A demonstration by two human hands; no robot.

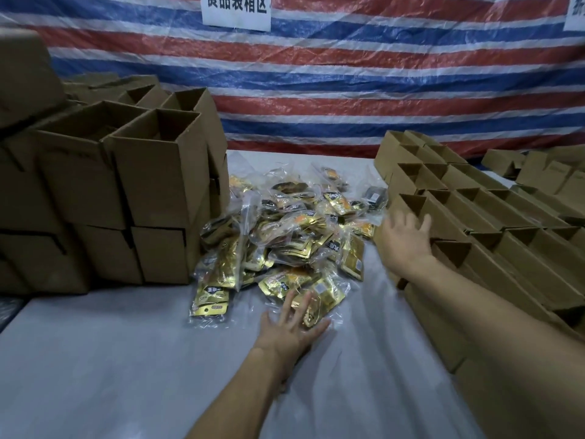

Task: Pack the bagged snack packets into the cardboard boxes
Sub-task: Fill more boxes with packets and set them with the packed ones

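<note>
Grey table (126,359), snack bag (321,297) under left hand (292,327)

1. Dim, flat light; the boxes (126,185) left of the packet pile (278,236) sit in shade.
2. Glints on the pile's plastic.
3. Far from the pile, edges bend and soften.

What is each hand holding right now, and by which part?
Nothing is gripped. The left hand lies open, fingers spread on the nearest bag; the right hand is open at a box on the right.
</note>
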